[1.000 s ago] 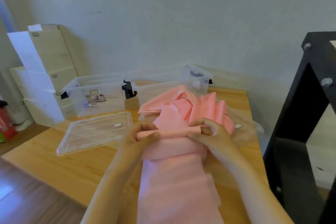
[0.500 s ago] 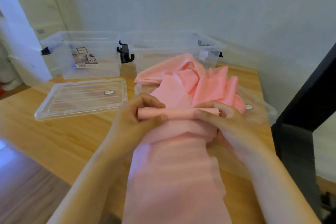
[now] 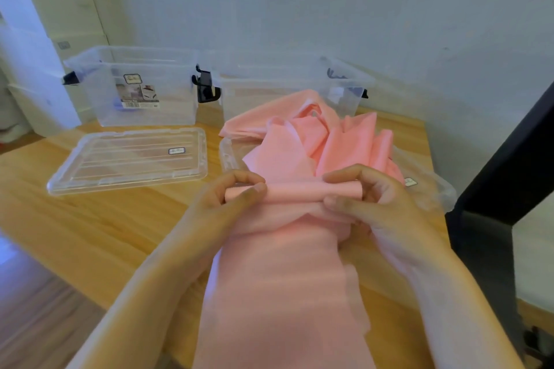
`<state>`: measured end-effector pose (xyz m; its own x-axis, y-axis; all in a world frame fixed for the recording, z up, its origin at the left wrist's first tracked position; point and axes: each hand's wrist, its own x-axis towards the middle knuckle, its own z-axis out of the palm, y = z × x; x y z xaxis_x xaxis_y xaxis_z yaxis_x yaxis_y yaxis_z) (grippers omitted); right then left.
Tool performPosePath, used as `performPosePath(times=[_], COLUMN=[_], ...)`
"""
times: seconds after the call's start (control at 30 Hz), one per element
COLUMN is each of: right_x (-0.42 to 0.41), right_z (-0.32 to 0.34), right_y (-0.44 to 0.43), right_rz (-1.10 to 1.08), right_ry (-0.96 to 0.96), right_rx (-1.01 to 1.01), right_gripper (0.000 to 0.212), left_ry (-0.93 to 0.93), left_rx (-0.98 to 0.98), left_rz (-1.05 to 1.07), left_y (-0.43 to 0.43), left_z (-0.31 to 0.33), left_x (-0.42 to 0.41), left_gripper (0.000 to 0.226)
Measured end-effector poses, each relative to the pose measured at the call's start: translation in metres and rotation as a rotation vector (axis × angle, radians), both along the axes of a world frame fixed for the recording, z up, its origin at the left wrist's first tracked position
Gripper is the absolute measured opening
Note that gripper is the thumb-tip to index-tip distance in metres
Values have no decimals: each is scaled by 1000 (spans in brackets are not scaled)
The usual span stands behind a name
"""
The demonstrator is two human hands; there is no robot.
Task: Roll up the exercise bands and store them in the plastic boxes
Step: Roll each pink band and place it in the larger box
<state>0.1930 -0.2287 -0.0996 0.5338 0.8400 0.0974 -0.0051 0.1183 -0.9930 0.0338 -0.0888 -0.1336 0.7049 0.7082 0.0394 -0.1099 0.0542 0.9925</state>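
Lid (image 3: 127, 159) before 2 boxes (image 3: 141, 87)

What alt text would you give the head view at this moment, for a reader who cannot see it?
Two bare hands, left hand and right hand, pinch the ends of a small roll at the start of a long pink exercise band on a wooden table. Behind stand two open clear plastic boxes, with a clear lid lying flat in front of the left one.

A plain pale bluish-white wall (image 3: 329, 3) rises behind the light wooden table (image 3: 99, 228). Brown wood-plank flooring (image 3: 33, 323) lies lower left; a black frame (image 3: 509, 183) stands at right.
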Motion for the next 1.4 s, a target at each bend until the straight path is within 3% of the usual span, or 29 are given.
performPosePath(times=[0.4,0.6,0.8,0.93,1.1,1.27,1.4], right_x=[1,-3,-5,-4,-6,-7,-9], right_z=[0,4,3,1,-2,3,4], right_y=[-1,-2,-1,0,3,0,2], right_rz=[37,41,52,27,-27,-15,11], right_ry=[-39,-73,-95,-49,-49,-102,-112], right_rx=[-122,-15,11,-104,-107,-20,65], right_gripper=[35,25,23,30,20,15,23], left_ry=[-112,-41,-74,-123,-82,-59,-67], left_rx=[240,59,61,188,414,221,134], left_rz=[85,10,20,50,156,93,52], left_y=[2,-2,-1,-2,-5,-5,-3], left_z=[7,11,13,13,15,14,16], left_x=[-4,-7,-7,-6,-6,-8,-8], left_gripper=[20,42,33,31,26,32,35])
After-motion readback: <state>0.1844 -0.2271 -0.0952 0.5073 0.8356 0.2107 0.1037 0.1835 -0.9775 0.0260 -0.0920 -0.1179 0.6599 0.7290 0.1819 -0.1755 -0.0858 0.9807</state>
